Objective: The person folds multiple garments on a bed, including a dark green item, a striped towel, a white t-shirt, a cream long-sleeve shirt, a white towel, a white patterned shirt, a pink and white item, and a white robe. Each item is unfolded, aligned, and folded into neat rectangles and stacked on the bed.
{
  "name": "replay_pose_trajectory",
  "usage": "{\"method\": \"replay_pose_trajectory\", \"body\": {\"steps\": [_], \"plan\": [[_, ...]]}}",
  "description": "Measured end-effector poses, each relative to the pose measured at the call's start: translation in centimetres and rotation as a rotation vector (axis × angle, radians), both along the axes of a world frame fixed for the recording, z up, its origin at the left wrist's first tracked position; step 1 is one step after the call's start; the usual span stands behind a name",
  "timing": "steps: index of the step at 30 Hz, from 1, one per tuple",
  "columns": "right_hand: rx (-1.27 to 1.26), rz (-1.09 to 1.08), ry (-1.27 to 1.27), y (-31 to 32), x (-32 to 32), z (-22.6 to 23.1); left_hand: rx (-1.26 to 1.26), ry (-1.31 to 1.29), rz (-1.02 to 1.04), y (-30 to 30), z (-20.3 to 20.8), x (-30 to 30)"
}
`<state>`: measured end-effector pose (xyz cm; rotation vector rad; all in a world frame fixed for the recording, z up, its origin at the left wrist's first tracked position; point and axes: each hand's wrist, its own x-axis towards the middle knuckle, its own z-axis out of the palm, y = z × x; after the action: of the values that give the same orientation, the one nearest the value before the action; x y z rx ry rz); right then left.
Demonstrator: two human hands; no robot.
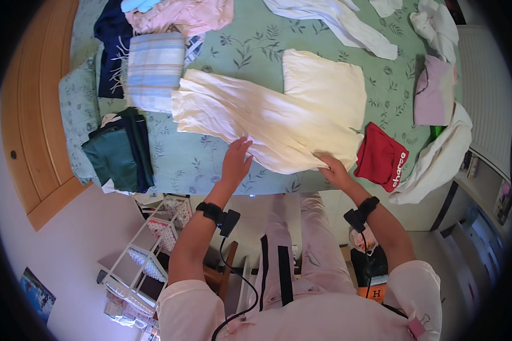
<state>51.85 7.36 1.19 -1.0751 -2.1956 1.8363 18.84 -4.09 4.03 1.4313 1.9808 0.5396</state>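
Note:
A pale yellow garment (250, 111) with two wide, leg-like parts lies wrinkled on the bed. One part stretches left; the other extends away from me at the right. My left hand (237, 162) touches its near edge, left of the middle, with the fingers apart. At the near right edge, my right hand (336, 172) pinches a bit of the cloth between thumb and fingers. A red folded garment (380, 156) with white lettering lies just right of that hand.
A green leaf-patterned sheet (247, 48) covers the bed. Dark green folded clothes (116, 153) and a striped blue cloth (155, 65) lie left. A mauve folded garment (433, 94) and a cream one (438, 159) lie right. A white rack (139, 244) stands below left.

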Motion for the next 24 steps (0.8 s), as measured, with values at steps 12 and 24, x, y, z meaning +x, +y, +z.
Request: {"method": "replay_pose_trajectory", "body": {"steps": [12,24], "plan": [[-0.27,-0.108,-0.281,2.2,-1.1,-0.5,-0.123,-1.169,1.403,-1.8,-4.6,2.5],[-0.53,-0.332,-0.191,0.1,1.3,-0.5,-0.213,-1.016,1.38,-1.7,-3.3,11.0]]}}
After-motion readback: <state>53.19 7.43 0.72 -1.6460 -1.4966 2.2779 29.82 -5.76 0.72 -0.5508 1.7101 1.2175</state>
